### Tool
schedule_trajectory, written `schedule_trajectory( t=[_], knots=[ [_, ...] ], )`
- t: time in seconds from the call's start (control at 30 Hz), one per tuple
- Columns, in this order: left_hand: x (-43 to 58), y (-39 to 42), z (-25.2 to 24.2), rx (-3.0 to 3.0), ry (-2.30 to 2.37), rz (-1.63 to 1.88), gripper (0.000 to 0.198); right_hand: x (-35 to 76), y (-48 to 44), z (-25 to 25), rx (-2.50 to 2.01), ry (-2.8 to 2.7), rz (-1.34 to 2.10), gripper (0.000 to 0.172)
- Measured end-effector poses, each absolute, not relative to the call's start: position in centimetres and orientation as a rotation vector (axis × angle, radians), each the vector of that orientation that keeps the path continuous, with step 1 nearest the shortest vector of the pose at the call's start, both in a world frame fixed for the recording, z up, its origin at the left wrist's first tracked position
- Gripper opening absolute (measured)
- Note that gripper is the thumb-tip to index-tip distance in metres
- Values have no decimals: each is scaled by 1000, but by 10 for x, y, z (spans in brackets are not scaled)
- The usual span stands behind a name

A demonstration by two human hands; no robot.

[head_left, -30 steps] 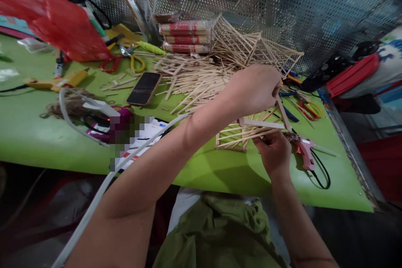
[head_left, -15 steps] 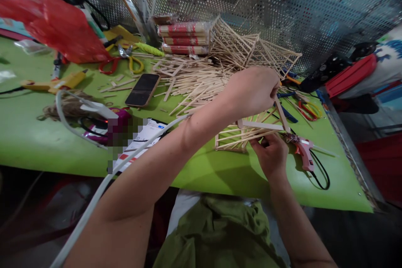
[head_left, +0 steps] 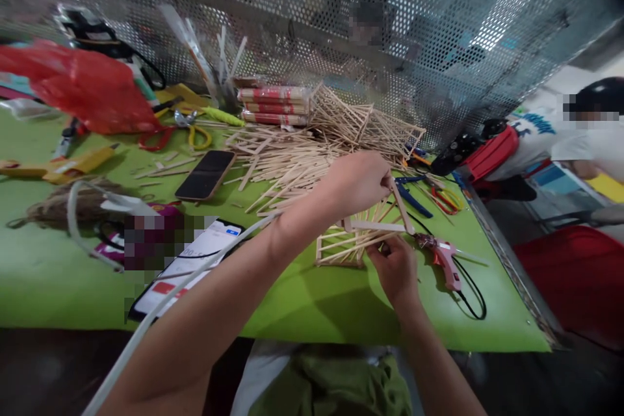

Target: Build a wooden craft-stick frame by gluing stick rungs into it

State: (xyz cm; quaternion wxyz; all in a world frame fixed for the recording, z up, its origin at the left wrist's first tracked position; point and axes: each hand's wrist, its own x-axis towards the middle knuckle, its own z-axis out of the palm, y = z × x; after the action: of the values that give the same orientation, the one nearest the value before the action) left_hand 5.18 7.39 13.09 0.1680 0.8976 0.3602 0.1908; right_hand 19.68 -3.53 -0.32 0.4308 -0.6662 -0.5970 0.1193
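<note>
A frame built of thin wooden sticks (head_left: 375,226), with flat craft sticks at its open end, stands tilted on the green table. My left hand (head_left: 363,175) reaches across and is closed at the top of the frame's upright flat stick; its fingertips are partly hidden. Lower down, my right hand (head_left: 396,265) pinches the near side of the frame, thumb against the thin sticks. A pink glue gun (head_left: 446,263) lies just right of my right hand, its nozzle close to the frame's corner.
Behind my hands are a heap of loose sticks (head_left: 277,166), a finished stick lattice (head_left: 361,123) and wrapped stick packs (head_left: 275,106). Left lie a dark phone (head_left: 205,174), a lit phone (head_left: 195,266), a yellow glue gun (head_left: 82,164) and a red bag (head_left: 88,84). A white cable (head_left: 160,299) crosses my left forearm.
The camera has tilted up and turned slightly right, so everything sits lower and further left in view. Both hands keep nearly the same hold on the stick frame.
</note>
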Motion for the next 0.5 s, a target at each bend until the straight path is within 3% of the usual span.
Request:
schedule_trajectory(
  t=[0.5],
  knots=[
    [53, 77, 137, 2559, 1063, 426, 26, 195, -33, -8, -1664, -1467, 281, 11]
  ],
)
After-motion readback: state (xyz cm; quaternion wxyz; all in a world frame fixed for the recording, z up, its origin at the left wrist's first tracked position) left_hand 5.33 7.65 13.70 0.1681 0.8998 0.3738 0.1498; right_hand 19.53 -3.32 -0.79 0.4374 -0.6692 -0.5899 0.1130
